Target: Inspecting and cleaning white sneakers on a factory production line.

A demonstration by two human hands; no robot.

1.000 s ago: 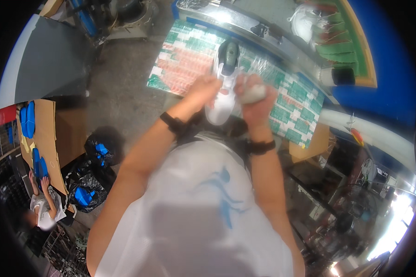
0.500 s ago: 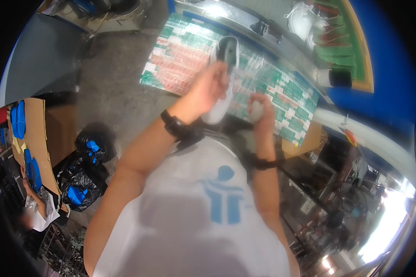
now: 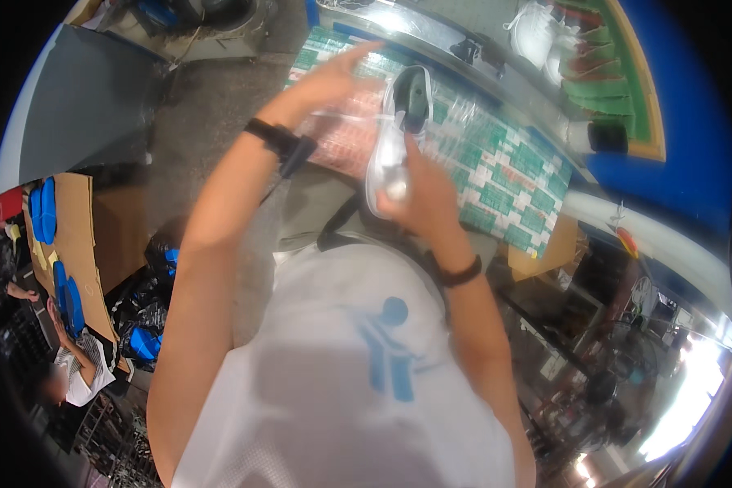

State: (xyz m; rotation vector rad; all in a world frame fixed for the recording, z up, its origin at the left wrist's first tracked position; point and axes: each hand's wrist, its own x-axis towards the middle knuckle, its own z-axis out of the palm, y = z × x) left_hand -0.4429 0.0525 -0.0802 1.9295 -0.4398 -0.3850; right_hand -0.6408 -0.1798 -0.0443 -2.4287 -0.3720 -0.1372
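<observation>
A white lace-up shoe point(image 3: 380, 167) with a dark grey-green inside lies across the covered table. My right hand point(image 3: 433, 195) is over its front part, with the index finger stretched to the tongue. Between thumb and palm it grips a small pale rounded thing point(image 3: 397, 189), whose kind I cannot make out. A thin white shoelace point(image 3: 351, 116) runs left from the shoe, passing just below my left hand point(image 3: 333, 81). That hand is raised left of the shoe, blurred, with fingers stretched and apart; some of its fingers are hidden.
A plastic-wrapped cover point(image 3: 508, 183) in green, white and red lies on the table. Behind is a metal rail point(image 3: 439, 37), and beyond it a green rack point(image 3: 598, 89) with white shoes point(image 3: 533, 32). Left stand cardboard point(image 3: 77, 244) with blue pieces, black bags point(image 3: 146, 313) and a co-worker point(image 3: 85, 370).
My left hand has moved off the shoe, up and to the left, and its fingers have spread. My right hand has come left onto the shoe with the small pale thing.
</observation>
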